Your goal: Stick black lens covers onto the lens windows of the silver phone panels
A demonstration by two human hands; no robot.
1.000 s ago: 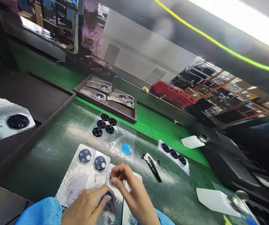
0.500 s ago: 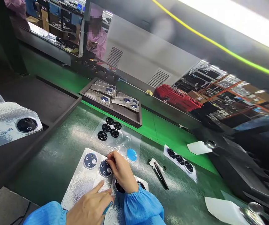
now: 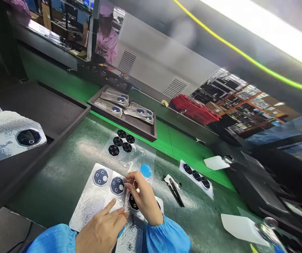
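Phone backs (image 3: pixel 85 202) lie in a row of four under and beside the two hands, and by their looks about half are done. Farthest left of the grip, in the large dark tray (image 3: pixel 68 121), a loose phone back (image 3: pixel 0 137) shows a glossy black disc, so it seems not yet treated. Nearer, the row's first back carries a dark blue disc (image 3: pixel 100 177) with a pale spot. The left hand (image 3: pixel 100 226) lies spread across the second back; a bit of blue (image 3: pixel 120 232) shows at its fingers, though whether it is held I cannot tell. Beyond the hands, the small tray (image 3: pixel 137 121) has several backs with blue discs, probably finished. Also beyond, five black discs (image 3: pixel 118 141) sit on a clear sheet (image 3: pixel 137 154). The right hand (image 3: pixel 140 196) has thumb and forefinger nearly together at the edge of the second back's blue disc; any film between them is too small to tell. Just right, the third and fourth backs show black discs, apparently left to do. Farther right lie tweezers (image 3: pixel 176 192) and a strip (image 3: pixel 196 178) with three more black discs.
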